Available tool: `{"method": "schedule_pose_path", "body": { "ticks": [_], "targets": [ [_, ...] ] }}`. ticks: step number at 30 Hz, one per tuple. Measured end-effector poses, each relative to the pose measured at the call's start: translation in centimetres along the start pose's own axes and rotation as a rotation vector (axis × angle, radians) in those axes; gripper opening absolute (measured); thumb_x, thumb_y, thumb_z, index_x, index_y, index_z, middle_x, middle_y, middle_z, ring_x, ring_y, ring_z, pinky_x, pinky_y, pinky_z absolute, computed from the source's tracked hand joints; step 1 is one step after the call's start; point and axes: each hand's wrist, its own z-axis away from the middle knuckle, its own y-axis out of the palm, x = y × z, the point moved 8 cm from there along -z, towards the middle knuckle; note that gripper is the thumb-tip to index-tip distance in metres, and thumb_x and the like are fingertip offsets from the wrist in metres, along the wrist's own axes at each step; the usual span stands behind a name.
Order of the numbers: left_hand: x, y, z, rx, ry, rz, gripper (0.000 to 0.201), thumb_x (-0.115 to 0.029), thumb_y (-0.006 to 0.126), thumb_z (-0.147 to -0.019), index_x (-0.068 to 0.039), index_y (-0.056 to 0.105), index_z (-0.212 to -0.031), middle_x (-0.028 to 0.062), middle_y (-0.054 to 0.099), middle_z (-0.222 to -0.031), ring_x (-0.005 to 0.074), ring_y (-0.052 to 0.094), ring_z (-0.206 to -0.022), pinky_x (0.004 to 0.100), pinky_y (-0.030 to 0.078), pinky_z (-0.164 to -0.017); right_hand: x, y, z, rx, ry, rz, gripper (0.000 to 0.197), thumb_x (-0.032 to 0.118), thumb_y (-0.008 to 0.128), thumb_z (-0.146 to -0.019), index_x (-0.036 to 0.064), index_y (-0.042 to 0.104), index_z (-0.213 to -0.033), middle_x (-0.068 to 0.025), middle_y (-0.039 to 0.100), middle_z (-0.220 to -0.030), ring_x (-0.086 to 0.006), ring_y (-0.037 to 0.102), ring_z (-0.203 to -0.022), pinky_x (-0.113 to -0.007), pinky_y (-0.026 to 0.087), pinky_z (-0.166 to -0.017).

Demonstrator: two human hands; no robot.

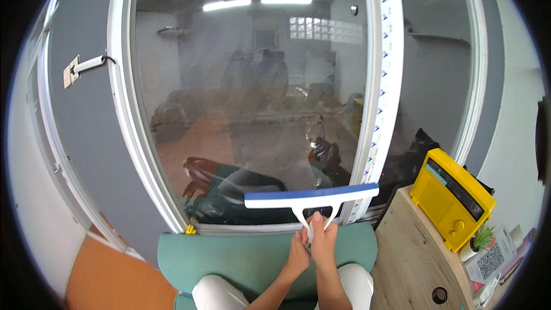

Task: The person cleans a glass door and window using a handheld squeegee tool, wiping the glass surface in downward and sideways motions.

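Note:
A white window squeegee [313, 201] with a blue blade strip is held up in front of a large glass pane [258, 97]. My right hand [323, 236] is closed around its handle just below the fork, thumb pointing up along it. Pressed against the handle from the left is my left hand [299, 254], its fingers closed there too. The blade lies nearly level before the pane's lower right corner and the white window frame; whether it touches the glass I cannot tell. Hazy streaks and reflections of the room show on the pane.
A green padded seat [218, 255] is below the window, by my knees. On the right, a wooden desk [413, 252] carries a yellow radio-like box [453, 198], a small potted plant [479, 238] and a printed card [491, 261]. A wall socket [72, 73] with a plug is at left.

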Motion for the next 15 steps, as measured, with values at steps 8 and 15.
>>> {"method": "schedule_pose_path", "body": {
  "ticks": [8, 15],
  "targets": [
    [-2.3, 1.7, 2.9, 0.126, 0.135, -0.028, 0.054, -0.038, 0.018, -0.098, -0.004, 0.037, -0.061, 0.0087, 0.043, -0.055, 0.0180, 0.039, -0.053, 0.0357, 0.030, -0.052, -1.6, -3.9, 3.3, -0.171, -0.128, -0.074, 0.044, 0.035, 0.048, -0.093, 0.0003, 0.050, -0.065, -0.0072, 0.050, -0.051, -0.0119, 0.045, -0.040, -0.025, 0.035, -0.038],
    [-2.8, 2.1, 2.9, 0.169, 0.177, -0.094, 0.050, -0.035, 0.020, -0.098, -0.004, 0.036, -0.063, 0.0082, 0.042, -0.054, 0.0180, 0.040, -0.052, 0.0357, 0.029, -0.051, -0.8, -3.7, 3.0, -0.177, -0.123, -0.161, 0.049, 0.038, 0.048, -0.094, 0.0006, 0.051, -0.062, -0.0030, 0.049, -0.050, -0.0094, 0.044, -0.043, -0.025, 0.034, -0.043]
  ]
}}
